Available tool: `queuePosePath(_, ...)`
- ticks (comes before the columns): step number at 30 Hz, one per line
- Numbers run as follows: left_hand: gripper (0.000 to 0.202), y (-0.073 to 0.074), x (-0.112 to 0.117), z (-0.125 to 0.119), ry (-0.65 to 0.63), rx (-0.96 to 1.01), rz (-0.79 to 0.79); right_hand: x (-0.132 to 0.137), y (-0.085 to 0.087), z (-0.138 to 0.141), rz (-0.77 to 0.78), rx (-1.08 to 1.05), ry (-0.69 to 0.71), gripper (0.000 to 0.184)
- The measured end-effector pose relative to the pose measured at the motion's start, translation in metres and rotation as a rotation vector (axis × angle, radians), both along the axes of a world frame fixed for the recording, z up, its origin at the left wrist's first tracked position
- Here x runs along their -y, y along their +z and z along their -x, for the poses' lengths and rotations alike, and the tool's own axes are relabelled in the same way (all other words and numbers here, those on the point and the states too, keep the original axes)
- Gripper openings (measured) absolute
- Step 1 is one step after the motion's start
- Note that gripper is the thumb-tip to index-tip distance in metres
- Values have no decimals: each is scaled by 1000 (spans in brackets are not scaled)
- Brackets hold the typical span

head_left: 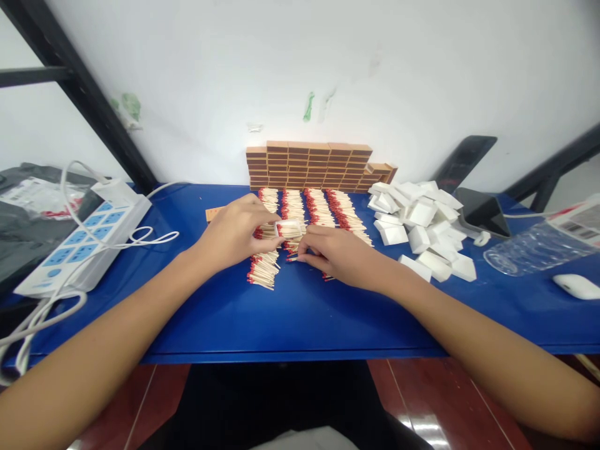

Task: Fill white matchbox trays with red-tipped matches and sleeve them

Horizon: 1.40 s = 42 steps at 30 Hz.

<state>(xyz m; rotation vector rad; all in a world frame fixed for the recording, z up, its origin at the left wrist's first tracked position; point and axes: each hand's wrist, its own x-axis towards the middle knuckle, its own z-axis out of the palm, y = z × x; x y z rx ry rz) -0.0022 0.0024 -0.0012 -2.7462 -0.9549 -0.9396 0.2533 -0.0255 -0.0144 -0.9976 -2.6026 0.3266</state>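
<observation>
My left hand [237, 232] holds a small white matchbox tray [291, 222] between thumb and fingers, with red-headed matches lying inside it. Just right of the tray, my right hand [341, 255] is closed in a pinch, and a matchstick [292, 259] pokes out at its fingertips. Under and around both hands, loose matches [263, 272] lie in several rows on the blue table, red heads to the left. Partly behind my left hand sits an orange matchbox [213, 214].
Brown-sided matchboxes [309, 165] are stacked against the wall. White empty trays [419, 215] are heaped at the right, near a phone [482, 212], a clear plastic bottle [529, 253] and a white mouse-like object [576, 286]. A power strip [87, 240] with cables lies left.
</observation>
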Motion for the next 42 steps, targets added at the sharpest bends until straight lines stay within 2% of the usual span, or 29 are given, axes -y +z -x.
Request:
queuePosePath(7, 27, -3, -2, 0, -24, 6, -25, 1, 10, -2, -21, -79, -45, 7)
queuePosePath(21, 29, 1, 1, -2, -81, -10, 42, -3, 13, -4, -133, -139, -126, 5)
queuePosePath(26, 30, 2, 7, -8, -135, -10, 28, -1, 10, -1, -187, -117, -138, 6)
queuePosePath(30, 23, 2, 10, -12, -174, -6, 44, -1, 6, 0, -227, -97, -125, 4)
queuePosePath(34, 21, 2, 10, -12, -170, 2, 60, -1, 5, 1, -230, -97, -122, 4)
queuePosePath(42, 30, 1, 8, -10, -146, 13, 87, -2, 2, 2, -213, -118, -111, 5)
